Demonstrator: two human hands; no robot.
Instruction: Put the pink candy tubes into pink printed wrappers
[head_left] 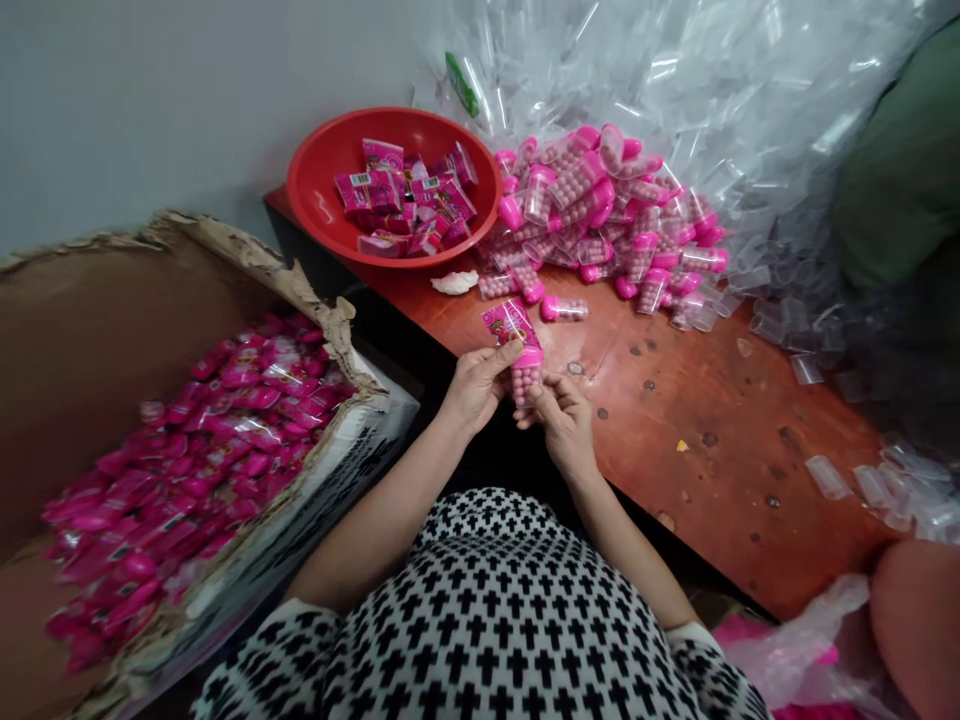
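Over the near edge of the table, both my hands hold a small pink-capped clear tube of pink balls (526, 376). My left hand (476, 388) is closed at its capped end, with the thumb near a printed pink wrapper (510, 320) that sticks up by the cap. Around the lower part of the tube, my right hand (564, 412) has its fingers and thumb closed. Whether the wrapper is fixed to the tube cannot be made out. Just beyond my hands a similar capped tube (564, 308) lies on its side.
A red bowl (300, 190) of pink packets stands back left. Beside it is a heap of filled tubes (577, 190), with clear empty tubes (720, 90) behind. A torn cardboard box (90, 290) holds wrapped tubes (202, 450). The reddish table (675, 400) runs right.
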